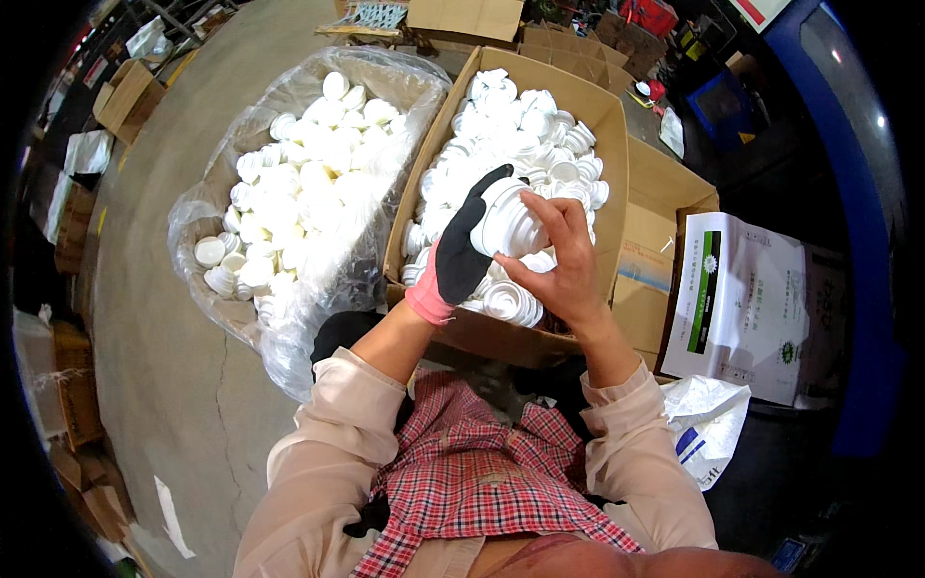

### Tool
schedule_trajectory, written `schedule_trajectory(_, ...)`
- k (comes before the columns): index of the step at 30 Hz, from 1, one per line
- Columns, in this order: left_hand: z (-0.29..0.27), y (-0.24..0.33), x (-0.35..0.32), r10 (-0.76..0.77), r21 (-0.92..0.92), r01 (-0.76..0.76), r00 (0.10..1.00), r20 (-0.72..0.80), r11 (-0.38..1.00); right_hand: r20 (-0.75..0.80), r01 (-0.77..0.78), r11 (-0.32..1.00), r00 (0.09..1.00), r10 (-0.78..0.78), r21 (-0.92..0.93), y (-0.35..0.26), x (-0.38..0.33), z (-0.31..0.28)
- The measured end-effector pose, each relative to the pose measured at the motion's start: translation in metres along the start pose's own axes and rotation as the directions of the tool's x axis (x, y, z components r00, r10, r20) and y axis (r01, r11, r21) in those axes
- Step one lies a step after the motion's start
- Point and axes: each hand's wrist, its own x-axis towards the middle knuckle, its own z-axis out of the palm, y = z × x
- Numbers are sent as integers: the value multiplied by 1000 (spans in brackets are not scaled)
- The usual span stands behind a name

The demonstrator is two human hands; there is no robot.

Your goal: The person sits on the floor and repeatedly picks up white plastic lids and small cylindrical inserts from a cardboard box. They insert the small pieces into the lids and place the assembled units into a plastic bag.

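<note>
A round white plastic piece (511, 220) with stepped rings, like a lid or cap, is held up between both my hands. My left hand (464, 252), in a black glove with a pink cuff, wraps around its left side. On the other side, the bare fingers and thumb of my right hand (564, 255) pinch its edge. Below and behind the piece stands a cardboard box (407, 217) filled with similar white pieces (506, 125). A plastic-lined box (188, 217) left of it holds more white pieces (308, 183), some of them disc-shaped.
Concrete floor (145, 318) spreads out on the left. To the right are an open carton (644, 231), a white printed carton (737, 289), a white plastic bag (708, 414) and a blue machine frame (858, 144). More cardboard (462, 17) lies at the back.
</note>
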Motion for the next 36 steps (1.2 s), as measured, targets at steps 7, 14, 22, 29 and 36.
schedule_trajectory(7,5,14,-4,-205,-245,191,978,-33,951,31,-45,998,999,43,36,-2,-1,3)
schedule_trajectory(14,12,19,4,-314,-309,321,946,73,895,-118,-228,758,920,373,611,16,2,11)
schedule_trajectory(22,27,-32,-19,-283,420,327,945,-166,847,-253,-435,827,807,533,356,44,4,17)
schedule_trajectory(29,12,-27,-6,-320,-13,320,944,-84,947,-65,-414,622,798,600,664,60,4,23)
schedule_trajectory(36,-13,-5,4,-549,-642,450,834,53,621,265,-411,614,910,319,674,74,-2,-2)
